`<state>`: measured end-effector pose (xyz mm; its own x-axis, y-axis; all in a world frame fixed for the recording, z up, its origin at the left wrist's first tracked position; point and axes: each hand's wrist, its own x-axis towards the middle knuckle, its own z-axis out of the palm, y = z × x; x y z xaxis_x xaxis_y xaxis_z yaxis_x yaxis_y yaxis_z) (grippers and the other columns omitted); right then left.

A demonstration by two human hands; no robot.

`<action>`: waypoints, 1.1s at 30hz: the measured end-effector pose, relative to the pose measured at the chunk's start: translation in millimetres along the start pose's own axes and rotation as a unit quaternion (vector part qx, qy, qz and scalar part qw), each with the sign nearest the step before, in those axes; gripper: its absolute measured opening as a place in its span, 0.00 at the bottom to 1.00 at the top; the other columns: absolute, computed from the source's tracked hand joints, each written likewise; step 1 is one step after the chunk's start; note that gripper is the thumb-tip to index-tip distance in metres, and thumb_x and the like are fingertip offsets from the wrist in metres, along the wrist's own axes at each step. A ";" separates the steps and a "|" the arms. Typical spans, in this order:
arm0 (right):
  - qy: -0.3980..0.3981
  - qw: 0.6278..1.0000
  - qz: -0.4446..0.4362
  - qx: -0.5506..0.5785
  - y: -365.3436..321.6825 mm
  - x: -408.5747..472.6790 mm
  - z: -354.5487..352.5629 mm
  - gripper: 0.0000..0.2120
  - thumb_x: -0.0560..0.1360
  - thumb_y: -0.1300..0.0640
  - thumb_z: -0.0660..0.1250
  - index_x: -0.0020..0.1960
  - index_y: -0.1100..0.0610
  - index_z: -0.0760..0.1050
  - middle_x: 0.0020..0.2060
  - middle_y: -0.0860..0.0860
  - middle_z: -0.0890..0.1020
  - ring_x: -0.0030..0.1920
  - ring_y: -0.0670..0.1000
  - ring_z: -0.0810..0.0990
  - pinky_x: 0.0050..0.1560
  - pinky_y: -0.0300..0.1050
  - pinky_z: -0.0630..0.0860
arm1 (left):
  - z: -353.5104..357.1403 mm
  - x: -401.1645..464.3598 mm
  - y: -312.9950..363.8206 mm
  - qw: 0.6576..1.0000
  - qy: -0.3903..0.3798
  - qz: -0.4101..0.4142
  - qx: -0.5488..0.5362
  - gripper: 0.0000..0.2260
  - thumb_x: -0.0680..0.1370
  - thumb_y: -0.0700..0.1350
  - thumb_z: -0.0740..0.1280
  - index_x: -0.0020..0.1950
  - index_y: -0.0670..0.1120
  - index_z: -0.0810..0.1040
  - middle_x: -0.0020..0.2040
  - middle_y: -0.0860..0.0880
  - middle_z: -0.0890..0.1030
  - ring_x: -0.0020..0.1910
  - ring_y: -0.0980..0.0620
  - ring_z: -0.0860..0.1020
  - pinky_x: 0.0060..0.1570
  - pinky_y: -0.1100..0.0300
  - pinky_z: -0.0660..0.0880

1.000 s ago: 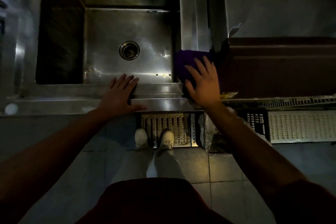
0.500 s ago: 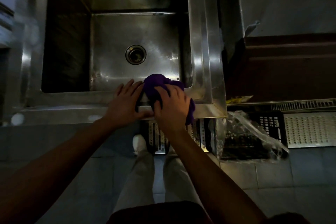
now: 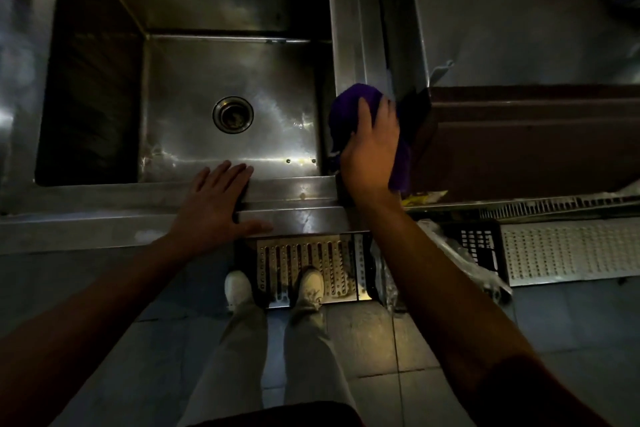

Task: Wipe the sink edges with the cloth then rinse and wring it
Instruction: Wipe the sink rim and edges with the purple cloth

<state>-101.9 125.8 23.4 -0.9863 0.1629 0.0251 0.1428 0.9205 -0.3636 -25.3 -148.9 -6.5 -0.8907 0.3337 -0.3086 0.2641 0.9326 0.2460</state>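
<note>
cloth (image 3: 349, 107) partly hidden under right hand (image 3: 372, 152)

a perforated metal floor grate (image 3: 308, 265) lies under two white shoes (image 3: 237, 288), a black plastic crate (image 3: 479, 246) sits right of it on grey floor tiles (image 3: 377, 343)

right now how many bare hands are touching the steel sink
2. The left hand rests flat on the stainless steel sink's front rim; the right hand presses the purple cloth on its right rim, so touches only through cloth.
</note>
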 end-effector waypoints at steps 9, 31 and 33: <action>-0.036 0.993 0.006 -0.111 3.2 -5.7 -1.3 0.26 0.78 0.48 0.59 0.76 0.48 0.64 0.75 0.60 0.65 0.74 0.62 0.64 0.66 0.60 0.65 | -5.3 -3.2 1.7 1.000 -0.003 0.006 -0.013 0.53 0.67 0.82 0.46 0.81 0.48 0.55 0.80 0.46 0.59 0.80 0.46 0.53 0.78 0.45 0.47; 0.002 0.998 -0.066 0.007 13.8 -79.6 -40.3 0.20 0.76 0.46 0.63 0.66 0.49 0.75 0.57 0.51 0.81 0.60 0.53 0.76 0.65 0.50 0.65 | -25.0 -81.2 -137.8 0.972 0.197 -0.105 -0.074 0.25 0.81 0.55 0.57 0.70 0.40 0.74 0.70 0.37 0.74 0.75 0.38 0.64 0.73 0.45 0.59; -0.009 0.998 -0.064 -0.008 33.7 -75.4 -33.9 0.21 0.77 0.45 0.62 0.67 0.50 0.75 0.61 0.53 0.81 0.68 0.55 0.72 0.71 0.58 0.64 | -11.8 -92.9 -150.4 0.973 0.197 -0.114 -0.042 0.25 0.82 0.54 0.55 0.72 0.40 0.72 0.71 0.37 0.72 0.75 0.37 0.63 0.74 0.45 0.57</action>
<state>-20.0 156.6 40.8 -0.9978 0.0370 0.0544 0.0161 0.9391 -0.3433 13.4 -321.8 -4.0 -0.9996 0.0255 0.0090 0.0270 0.9559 0.2924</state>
